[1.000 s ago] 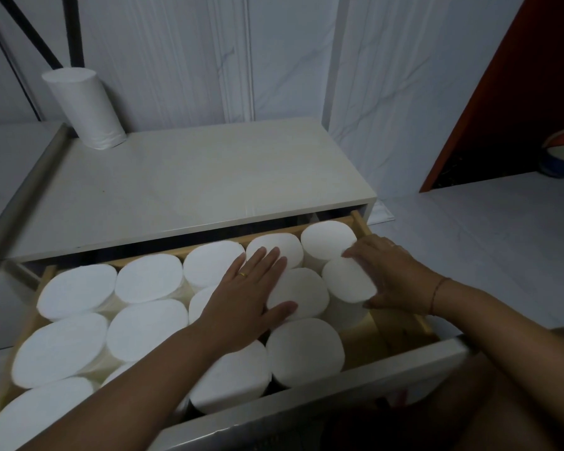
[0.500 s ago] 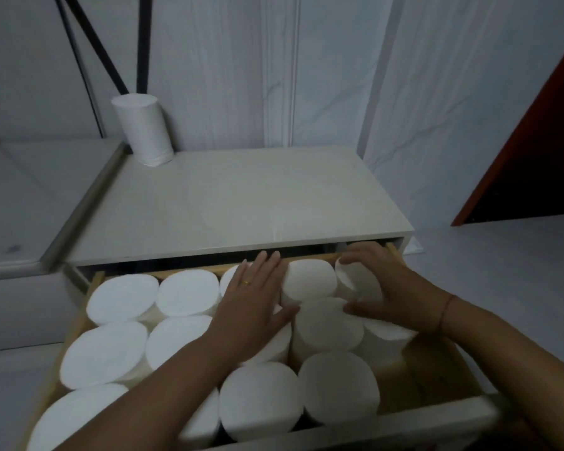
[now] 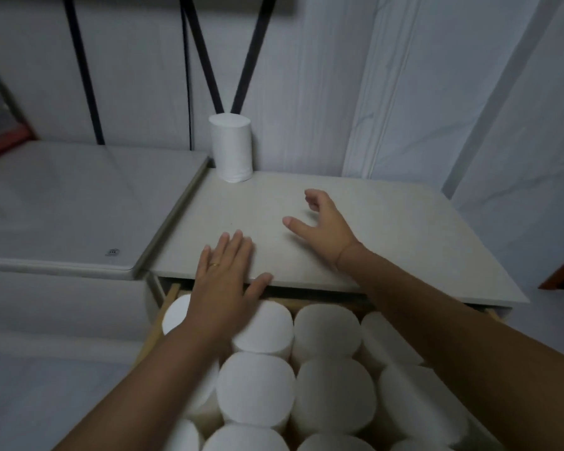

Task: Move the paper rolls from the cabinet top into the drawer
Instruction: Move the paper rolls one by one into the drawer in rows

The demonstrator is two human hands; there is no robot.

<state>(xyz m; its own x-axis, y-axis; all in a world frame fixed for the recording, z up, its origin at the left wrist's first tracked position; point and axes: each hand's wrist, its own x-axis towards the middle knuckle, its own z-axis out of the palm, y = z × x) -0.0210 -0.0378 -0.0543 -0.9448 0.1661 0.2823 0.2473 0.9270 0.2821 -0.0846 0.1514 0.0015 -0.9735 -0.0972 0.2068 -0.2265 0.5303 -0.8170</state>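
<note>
Left hand [image 3: 227, 281]: flat, fingers straight and together, thumb out, laid across the front edge of the cabinet top [image 3: 404, 229], centre of frame; holds nothing. Ring on one finger

Right hand [image 3: 323, 222]: over the middle of the cabinet top, fingers spread and loosely curved, empty; contact with the surface cannot be told

One paper roll [image 3: 231, 148] stands upright at the cabinet top's back left corner, upper centre, well apart from both hands

Open drawer [image 3: 168, 301], lower half of frame: packed with upright rolls [image 3: 256, 388], both forearms passing above them
</note>
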